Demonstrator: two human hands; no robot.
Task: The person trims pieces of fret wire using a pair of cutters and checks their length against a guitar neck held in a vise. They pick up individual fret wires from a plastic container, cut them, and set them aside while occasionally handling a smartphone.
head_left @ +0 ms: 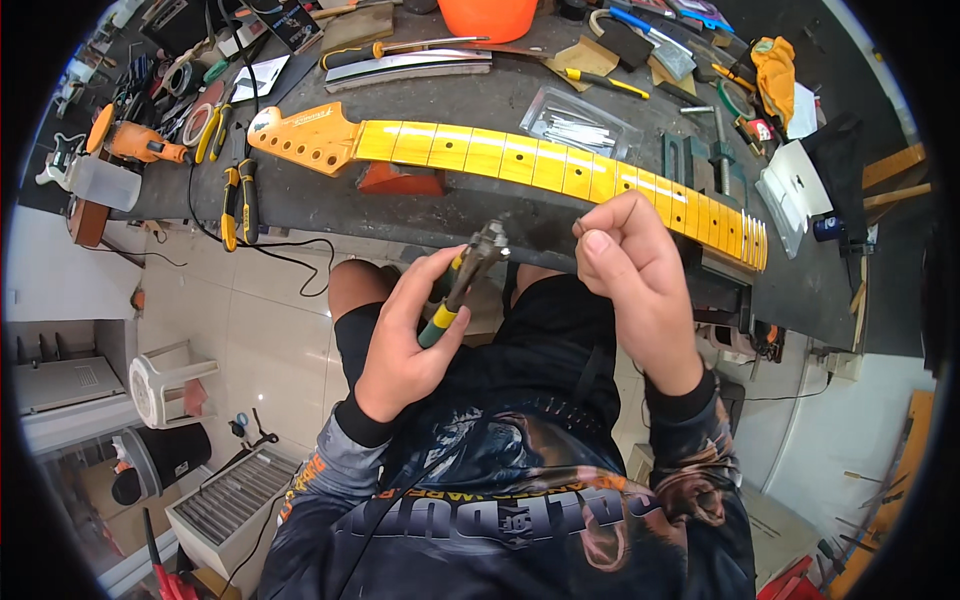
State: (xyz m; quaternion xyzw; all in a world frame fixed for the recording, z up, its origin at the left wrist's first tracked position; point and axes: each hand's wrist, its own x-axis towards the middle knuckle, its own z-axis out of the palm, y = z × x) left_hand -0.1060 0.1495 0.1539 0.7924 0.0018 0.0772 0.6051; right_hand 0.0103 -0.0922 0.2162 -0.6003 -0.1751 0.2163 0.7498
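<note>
Loosely, the fingers of my left hand point(405, 350) wrap a pair of nippers point(480, 260) with green-and-yellow grips, the metal head tilted up and away from me; whether its jaws are parted I cannot tell. My right hand point(645, 270) is raised opposite, well apart from the tool, thumb and forefinger pinching a thin sliver point(579, 227) too small to make out, the other fingers curled in.

Just beyond both hands, the maple guitar neck point(520, 155) lies fretboard up along the near part of the bench point(480, 90), headstock to my left. A red block point(400, 180) sits under it near the headstock. At the far right end, several bright frets point(755, 240) stand across the board. Behind the neck's middle is a clear plastic tray point(585, 120) of thin metal pieces.

Left of the headstock lie yellow-and-black pliers point(240, 205) and an orange power tool point(135, 135). Farther back I see a screwdriver point(355, 54), a yellow-and-black utility knife point(608, 82) and an orange bucket point(488, 15). Down on the tiled floor to my left stands a white plastic stool point(150, 385).
</note>
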